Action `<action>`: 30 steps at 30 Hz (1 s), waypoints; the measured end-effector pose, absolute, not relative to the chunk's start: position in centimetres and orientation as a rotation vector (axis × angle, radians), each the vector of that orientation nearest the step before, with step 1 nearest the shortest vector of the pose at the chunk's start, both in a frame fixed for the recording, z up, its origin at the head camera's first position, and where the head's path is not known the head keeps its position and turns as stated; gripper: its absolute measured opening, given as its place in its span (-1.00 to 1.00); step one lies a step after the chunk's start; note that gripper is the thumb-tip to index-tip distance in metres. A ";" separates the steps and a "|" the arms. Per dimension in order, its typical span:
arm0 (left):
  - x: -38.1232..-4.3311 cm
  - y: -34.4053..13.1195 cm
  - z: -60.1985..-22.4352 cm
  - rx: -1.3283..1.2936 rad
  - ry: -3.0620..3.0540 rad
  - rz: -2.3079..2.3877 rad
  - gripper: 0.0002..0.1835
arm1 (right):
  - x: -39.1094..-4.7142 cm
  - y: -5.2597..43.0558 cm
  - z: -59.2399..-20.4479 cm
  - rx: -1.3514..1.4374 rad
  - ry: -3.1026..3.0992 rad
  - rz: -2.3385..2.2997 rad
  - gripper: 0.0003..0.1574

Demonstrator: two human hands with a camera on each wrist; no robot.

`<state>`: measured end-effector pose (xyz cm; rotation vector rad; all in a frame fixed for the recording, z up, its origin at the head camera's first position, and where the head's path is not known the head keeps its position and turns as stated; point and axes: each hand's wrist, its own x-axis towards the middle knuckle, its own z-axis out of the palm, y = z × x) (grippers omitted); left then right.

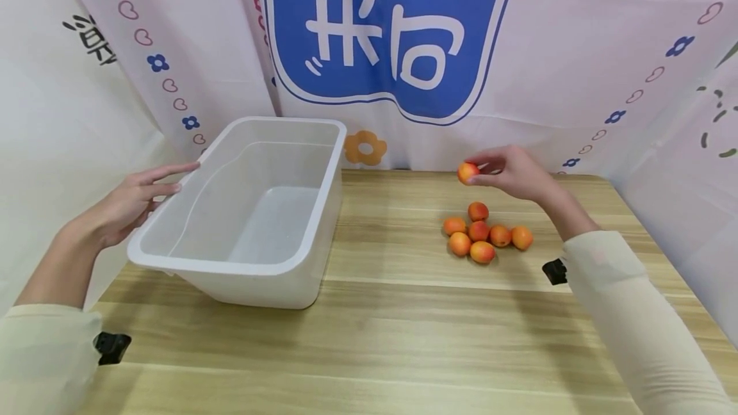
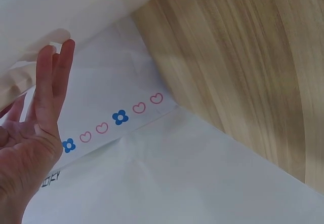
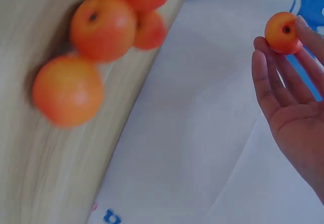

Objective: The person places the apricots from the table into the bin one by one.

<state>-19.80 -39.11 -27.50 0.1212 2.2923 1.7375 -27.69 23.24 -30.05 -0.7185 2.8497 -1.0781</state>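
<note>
My right hand (image 1: 507, 171) pinches an apricot (image 1: 467, 173) between thumb and fingertips, raised above the table's far side. The right wrist view shows the same apricot (image 3: 282, 33), its dark stem pit visible, at the tips of the right hand (image 3: 296, 107). Below it, several orange-red apricots (image 1: 482, 252) lie in a loose cluster on the table. At the left, a white plastic tub (image 1: 328, 210) stands with nothing inside. My left hand (image 1: 129, 203) touches its left rim with extended fingers. In the left wrist view, the left hand's (image 2: 38, 127) straight fingers rest against the tub's outer wall (image 2: 96, 6).
The light wood table (image 1: 380, 344) ends at a printed white cloth (image 1: 576, 50) hanging behind it, with more cloth down both sides. A black wrist device (image 1: 112, 348) sits at the left sleeve, another black device (image 1: 555, 271) at the right sleeve.
</note>
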 end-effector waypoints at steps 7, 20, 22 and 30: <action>-19.9 -38.9 -27.4 0.119 2.307 1.716 -0.46 | -27.2 20.0 -28.8 -0.799 2.755 -1.168 -0.49; -19.8 -38.9 -27.4 0.101 2.204 1.809 -0.46 | -27.1 14.1 -27.1 -0.998 2.584 -1.313 -0.50; -19.9 -39.0 -27.5 0.103 2.200 1.809 -0.46 | -27.0 13.2 -26.6 -1.046 2.568 -1.317 -0.51; -19.9 -39.1 -27.4 0.102 2.242 1.748 -0.48 | -26.3 9.1 -24.7 -1.224 2.513 -1.304 -0.52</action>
